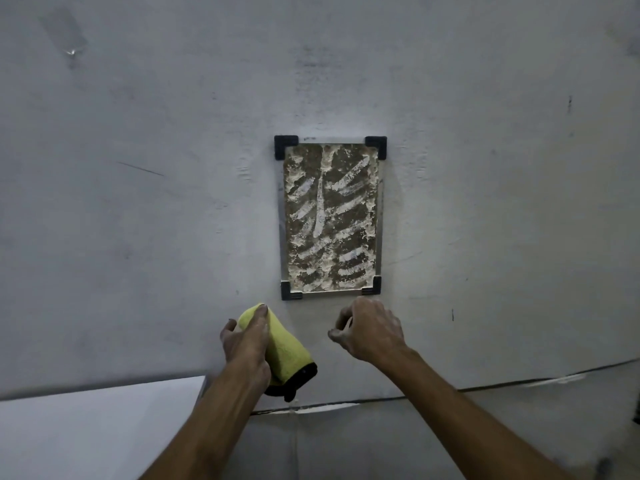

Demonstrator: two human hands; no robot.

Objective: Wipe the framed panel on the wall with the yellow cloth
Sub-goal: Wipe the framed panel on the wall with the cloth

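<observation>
The framed panel [330, 216] hangs on the grey wall at centre, a tall rectangle with black corner brackets. Its surface is caked with brownish and white grime streaked by finger marks. My left hand [246, 341] is below and left of the panel's lower left corner and grips the yellow cloth [287, 351], which is bunched, with a black edge hanging at its lower end. My right hand [370, 332] hovers just under the panel's lower right corner, fingers curled loosely, holding nothing that I can see.
The grey wall [138, 202] fills most of the view, scuffed and marked. A white flat surface [97, 424] juts in at the lower left. A dark seam [519, 381] runs where the wall meets the floor at the lower right.
</observation>
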